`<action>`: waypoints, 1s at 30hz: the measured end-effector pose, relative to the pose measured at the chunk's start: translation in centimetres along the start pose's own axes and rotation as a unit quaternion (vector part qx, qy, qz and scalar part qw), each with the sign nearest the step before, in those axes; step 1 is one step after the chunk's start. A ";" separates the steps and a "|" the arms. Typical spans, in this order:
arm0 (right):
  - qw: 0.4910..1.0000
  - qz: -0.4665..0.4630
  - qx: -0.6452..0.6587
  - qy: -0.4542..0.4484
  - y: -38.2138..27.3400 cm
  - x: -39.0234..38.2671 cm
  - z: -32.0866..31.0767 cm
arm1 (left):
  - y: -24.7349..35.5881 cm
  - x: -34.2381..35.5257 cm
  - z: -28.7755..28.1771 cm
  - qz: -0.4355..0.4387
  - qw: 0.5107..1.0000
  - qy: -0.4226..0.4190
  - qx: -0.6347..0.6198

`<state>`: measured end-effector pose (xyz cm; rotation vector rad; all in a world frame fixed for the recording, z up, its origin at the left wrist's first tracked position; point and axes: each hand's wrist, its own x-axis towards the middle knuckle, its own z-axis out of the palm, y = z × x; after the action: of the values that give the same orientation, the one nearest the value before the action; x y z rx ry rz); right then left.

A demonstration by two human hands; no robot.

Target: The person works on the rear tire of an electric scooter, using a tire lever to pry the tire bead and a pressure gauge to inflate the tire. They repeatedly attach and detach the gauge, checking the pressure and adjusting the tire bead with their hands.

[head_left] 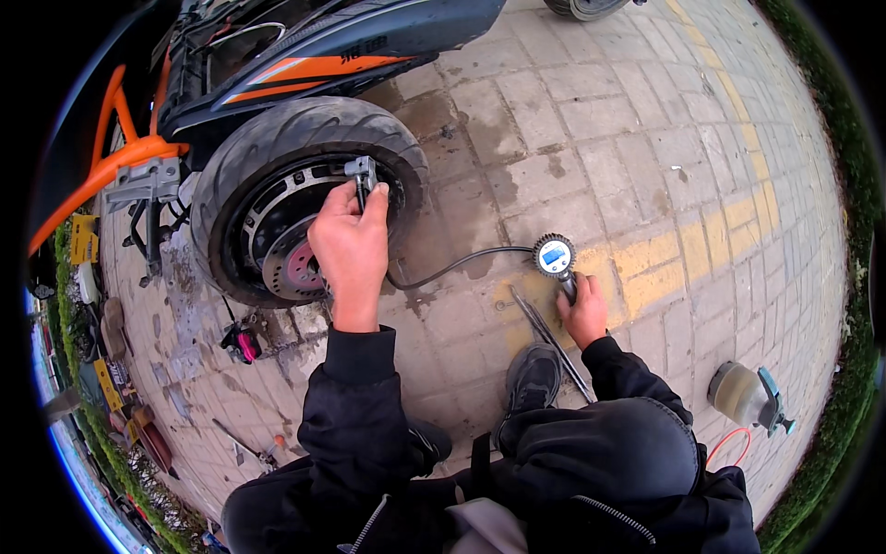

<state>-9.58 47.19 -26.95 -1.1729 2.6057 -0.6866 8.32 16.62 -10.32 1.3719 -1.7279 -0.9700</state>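
Note:
At the wheel of a dark scooter, my left hand (349,242) is closed around a metal air chuck (362,169). The chuck is up against the inner edge of the black tire (221,175); whether it sits on the valve is hidden. A black hose (452,265) runs from near that hand across the paving to a digital tire pressure gauge (555,256). The gauge has a round, white-faced dial with a small lit blue screen and a ribbed dark rim. My right hand (585,312) grips its dark handle.
Long metal bars (554,346) lie beside my shoe (533,377). A pressure sprayer bottle (738,392) stands at the lower right. Left of my legs are a pink-and-black object (245,343) and loose tools (245,443). The orange frame (115,175) juts out left of the wheel.

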 end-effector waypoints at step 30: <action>1.000 0.008 0.004 -0.016 -0.3 0.1 -0.2 | 0.1 0.0 0.0 0.007 1.000 0.006 0.008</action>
<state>-9.52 47.06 -26.66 -1.1497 2.5813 -0.6682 8.27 16.64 -10.18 1.3704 -1.7372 -0.9400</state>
